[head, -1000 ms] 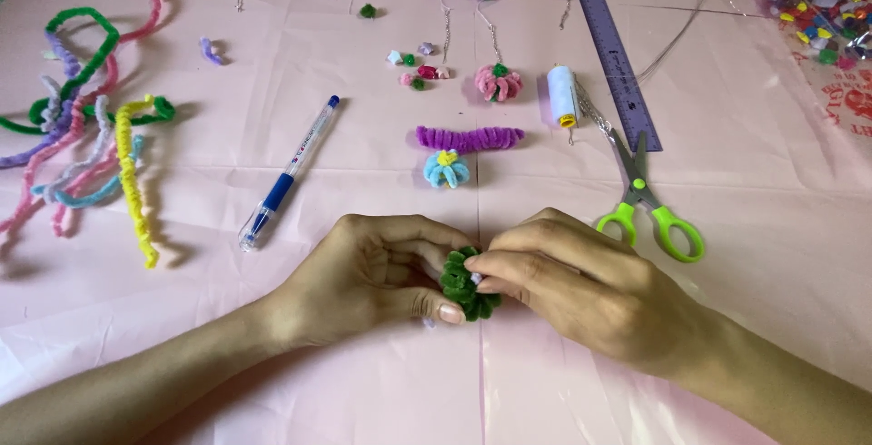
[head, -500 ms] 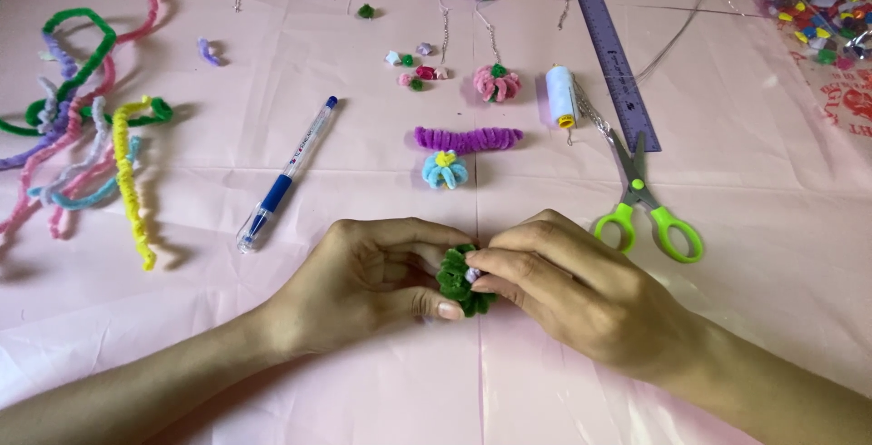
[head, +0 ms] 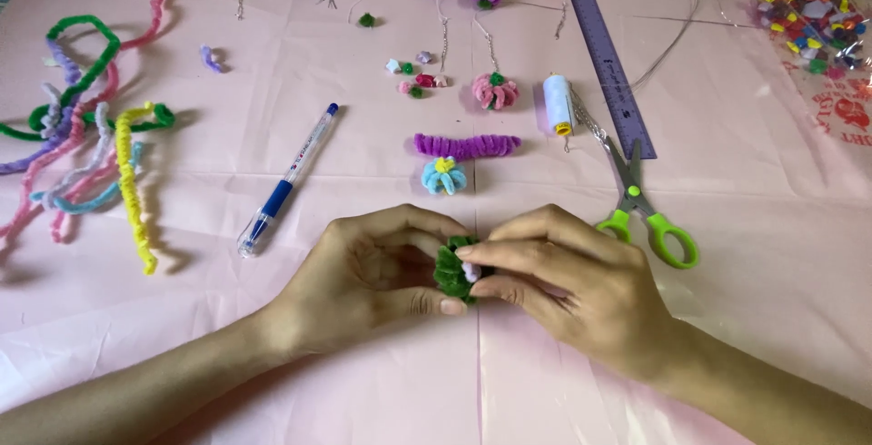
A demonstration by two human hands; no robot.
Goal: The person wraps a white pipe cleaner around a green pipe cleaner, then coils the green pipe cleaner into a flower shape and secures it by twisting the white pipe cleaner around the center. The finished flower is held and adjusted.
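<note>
My left hand [head: 368, 277] and my right hand [head: 572, 286] meet at the middle of the pink table cover, both pinching a small green pipe-cleaner flower [head: 450, 270] with a pale bead at its centre. The left thumb and fingers cup it from the left; the right fingertips press on it from the right. Just beyond the hands lie a light blue pipe-cleaner flower [head: 443, 175] with a yellow centre and a coiled purple pipe cleaner [head: 467, 145].
Green-handled scissors [head: 649, 213] lie right of the hands, beside a purple ruler [head: 610, 62] and a white thread spool [head: 559, 104]. A blue pen [head: 286, 182] lies to the left. Loose coloured pipe cleaners [head: 82, 136] fill the far left. Finished flowers line the far edge; a bead bag [head: 817, 27] sits top right.
Both hands stay together on the green flower; the fingers have shifted only slightly around it. Nothing else on the table has moved.
</note>
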